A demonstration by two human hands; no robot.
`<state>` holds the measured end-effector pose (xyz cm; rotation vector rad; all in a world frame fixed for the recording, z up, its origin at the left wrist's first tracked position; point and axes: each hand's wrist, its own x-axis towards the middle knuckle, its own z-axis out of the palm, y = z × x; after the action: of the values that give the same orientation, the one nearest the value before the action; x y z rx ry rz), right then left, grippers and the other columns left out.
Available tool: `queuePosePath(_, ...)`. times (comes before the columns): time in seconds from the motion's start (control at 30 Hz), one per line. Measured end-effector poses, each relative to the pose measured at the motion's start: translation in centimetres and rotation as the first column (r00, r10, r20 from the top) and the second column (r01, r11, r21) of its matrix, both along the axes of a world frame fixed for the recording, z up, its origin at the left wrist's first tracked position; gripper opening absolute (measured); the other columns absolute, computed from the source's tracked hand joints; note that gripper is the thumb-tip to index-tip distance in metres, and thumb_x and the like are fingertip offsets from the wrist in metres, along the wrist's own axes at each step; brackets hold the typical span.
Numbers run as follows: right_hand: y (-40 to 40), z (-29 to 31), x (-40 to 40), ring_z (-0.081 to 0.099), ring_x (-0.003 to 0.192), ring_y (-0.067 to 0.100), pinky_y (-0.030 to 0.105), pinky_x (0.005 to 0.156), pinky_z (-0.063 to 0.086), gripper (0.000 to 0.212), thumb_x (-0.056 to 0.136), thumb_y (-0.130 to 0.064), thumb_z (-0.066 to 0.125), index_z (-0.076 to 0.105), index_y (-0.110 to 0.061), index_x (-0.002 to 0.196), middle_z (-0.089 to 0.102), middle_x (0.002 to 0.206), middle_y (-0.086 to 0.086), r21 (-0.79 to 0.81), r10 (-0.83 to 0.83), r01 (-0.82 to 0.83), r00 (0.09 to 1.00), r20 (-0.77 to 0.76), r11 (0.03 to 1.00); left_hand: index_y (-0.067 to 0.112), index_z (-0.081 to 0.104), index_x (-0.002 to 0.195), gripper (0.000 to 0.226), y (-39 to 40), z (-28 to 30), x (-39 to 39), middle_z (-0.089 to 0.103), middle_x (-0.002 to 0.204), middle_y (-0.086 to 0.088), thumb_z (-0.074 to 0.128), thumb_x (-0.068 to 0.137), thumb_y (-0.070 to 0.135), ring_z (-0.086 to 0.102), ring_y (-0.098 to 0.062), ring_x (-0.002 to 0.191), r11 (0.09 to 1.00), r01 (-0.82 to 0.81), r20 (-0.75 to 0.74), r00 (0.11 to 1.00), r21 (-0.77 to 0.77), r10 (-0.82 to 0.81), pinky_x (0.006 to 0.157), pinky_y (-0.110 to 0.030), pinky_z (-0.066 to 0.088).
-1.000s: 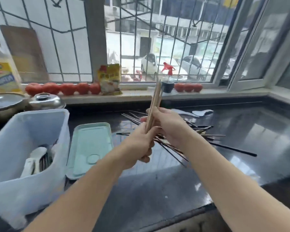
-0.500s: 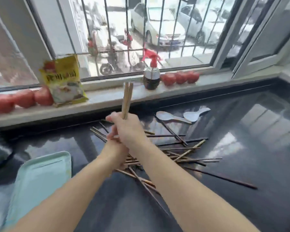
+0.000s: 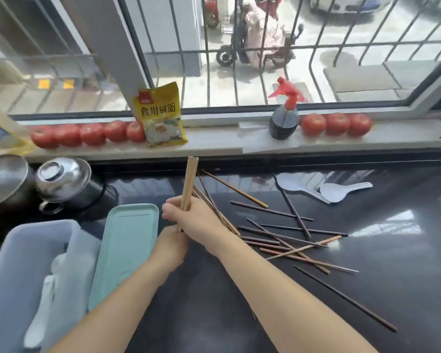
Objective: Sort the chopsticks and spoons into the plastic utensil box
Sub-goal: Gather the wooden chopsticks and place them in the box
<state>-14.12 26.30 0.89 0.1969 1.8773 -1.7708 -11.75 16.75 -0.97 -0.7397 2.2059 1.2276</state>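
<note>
The dark glossy tabletop [image 3: 367,314] fills the lower part of the view and runs back to a pale window sill [image 3: 214,146] under a barred window. At the left edge stands the plastic utensil box [image 3: 15,271], pale blue-grey and open on top, with white spoons in the box [image 3: 49,296] lying inside it. Just right of the box, touching its side, a mint-green lid [image 3: 127,248] lies flat on the tabletop. Behind the box sit a steel pot [image 3: 64,184] with a domed lid and, at the far left, part of a larger metal lid [image 3: 3,179].

Both forearms reach in from the bottom. The right hand [image 3: 201,220] is curled around a bundle of light wooden chopsticks [image 3: 189,179], which stands nearly upright with its tips toward the sill. The left hand [image 3: 172,247] sits directly below the right, its fingers closed round the lower end of the same bundle; the two hands touch.

To the right of the hands, loose chopsticks [image 3: 285,240], dark and light ones, lie scattered and crossing on the tabletop, with one long dark chopstick [image 3: 346,299] lying apart nearer the front. Beyond them, near the sill, two white spoons [image 3: 336,191] lie side by side, overlapping.

On the sill are a row of tomatoes [image 3: 87,133], a yellow packet [image 3: 161,115] leaning upright, a dark spray bottle [image 3: 284,118] with a red trigger, and three more tomatoes [image 3: 336,123].
</note>
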Motion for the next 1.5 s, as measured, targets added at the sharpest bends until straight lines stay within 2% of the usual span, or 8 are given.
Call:
queuePosePath(0.17,6.2,-5.4,-5.7,0.064,0.106,0.005,0.029,0.088,0.050,0.023,0.098,-0.027,0.055,0.073,-0.024,0.112,0.072,0.112,-0.010,0.331,-0.045,0.131,0.966,-0.256,0.934,0.023,0.036,0.079,0.033,-3.6,-1.0,-1.8,0.025,0.053,0.005,0.055,0.104,0.033,0.023,-0.011,0.040,0.937,-0.265,0.053,0.964,0.228,0.260,0.044,-0.019,0.020)
queuePosePath(0.33,12.0,-11.3,-13.6,0.049,0.122,0.032,0.044,0.095,0.047,0.039,0.093,-0.008,0.052,0.056,-0.012,0.132,0.059,0.131,0.009,0.947,0.439,0.091,0.869,-0.226,0.308,0.026,0.030,0.073,0.041,-6.3,0.2,-2.3,0.020,0.055,0.007,0.057,0.103,0.027,0.017,-0.010,0.043,0.917,-0.314,0.110,0.949,0.246,0.295,0.044,-0.021,0.016)
queuePosePath(0.73,15.0,-10.9,-10.9,0.064,0.100,0.030,0.038,0.073,0.054,0.029,0.090,-0.002,0.062,0.056,-0.007,0.118,0.058,0.114,0.014,0.993,0.848,0.044,0.526,0.068,-0.107,0.026,0.028,0.072,0.044,-7.2,-1.0,-2.3,0.021,0.056,0.005,0.058,0.104,0.030,0.020,-0.013,0.046,0.927,-0.268,0.183,0.957,0.261,0.225,0.047,-0.024,0.020)
queuePosePath(0.93,16.3,-7.8,-9.5,0.056,0.063,0.031,0.031,0.048,0.036,0.022,0.075,0.000,0.069,0.056,-0.007,0.091,0.055,0.083,0.011,0.878,0.679,0.341,0.559,-0.476,0.335,0.028,0.027,0.066,0.049,-6.8,1.0,-1.5,0.018,0.057,0.004,0.058,0.103,0.029,0.017,-0.015,0.049,0.921,-0.238,0.157,0.968,0.308,0.198,0.048,-0.024,0.020)
queuePosePath(1.03,14.8,-3.5,-6.2,0.056,0.063,0.026,0.031,0.056,0.048,0.016,0.081,0.006,0.055,0.054,-0.009,0.084,0.056,0.076,0.007,0.306,-0.189,0.582,0.637,-0.747,0.754,0.027,0.026,0.065,0.050,-6.5,1.9,-0.5,0.016,0.057,0.004,0.058,0.104,0.029,0.017,-0.015,0.048,0.902,-0.234,0.151,0.970,0.364,0.190,0.047,-0.025,0.022)
queuePosePath(1.1,13.4,-1.5,-2.9,0.060,0.063,0.020,0.029,0.061,0.057,0.022,0.089,0.007,0.050,0.056,-0.012,0.081,0.057,0.071,0.003,-0.312,-0.758,0.697,0.632,-0.157,0.646,0.026,0.027,0.065,0.050,-6.7,2.7,0.4,0.016,0.056,0.003,0.058,0.104,0.030,0.016,-0.015,0.046,0.900,-0.202,0.131,0.978,0.387,0.164,0.046,-0.026,0.029)
queuePosePath(1.2,11.0,-1.8,2.3,0.062,0.067,0.016,0.024,0.062,0.058,0.022,0.096,0.005,0.047,0.062,-0.006,0.083,0.059,0.074,0.006,-0.536,-0.677,0.775,0.593,0.436,0.334,0.024,0.029,0.062,0.051,-8.1,4.1,2.1,0.015,0.055,0.002,0.058,0.104,0.029,0.015,-0.015,0.043,0.888,-0.199,0.102,0.980,0.414,0.172,0.046,-0.027,0.034)
queuePosePath(1.5,1.8,-2.0,9.4,0.059,0.062,0.014,0.028,0.060,0.057,0.022,0.107,-0.016,0.047,0.065,-0.007,0.117,0.056,0.062,0.001,-0.356,-0.648,0.670,0.735,0.198,0.651,0.015,0.050,0.073,0.033,-12.0,5.7,6.9,0.010,0.056,0.004,0.056,0.103,0.028,0.012,-0.010,0.037,0.797,-0.252,0.148,0.968,0.549,0.205,0.036,-0.019,0.019)
